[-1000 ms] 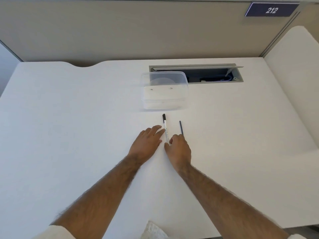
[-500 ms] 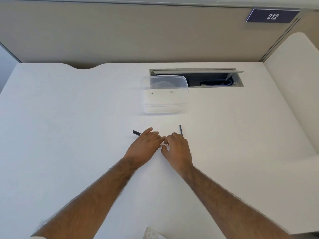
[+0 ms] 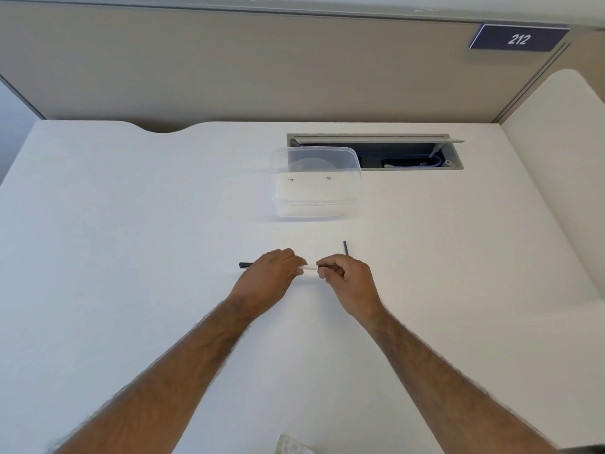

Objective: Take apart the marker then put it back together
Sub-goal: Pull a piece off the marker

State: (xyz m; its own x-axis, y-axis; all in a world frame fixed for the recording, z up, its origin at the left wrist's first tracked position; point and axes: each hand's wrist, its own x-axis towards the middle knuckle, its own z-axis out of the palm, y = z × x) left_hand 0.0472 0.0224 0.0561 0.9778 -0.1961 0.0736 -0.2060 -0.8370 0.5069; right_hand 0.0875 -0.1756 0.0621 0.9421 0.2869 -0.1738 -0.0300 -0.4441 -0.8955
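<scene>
Two hands are working below a sign (image 3: 519, 38) reading "212": left hand (image 3: 268, 280) curling round the marker (image 3: 307, 267), right hand (image 3: 347, 283) pinching its end, well apart from the desk (image 3: 131, 224) edges.

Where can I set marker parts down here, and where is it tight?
Bare desk spreads left of the left hand and right of the thin dark rod. Crowded: between the clear plastic container and the marker, and where the right hand sits by the rod.
</scene>
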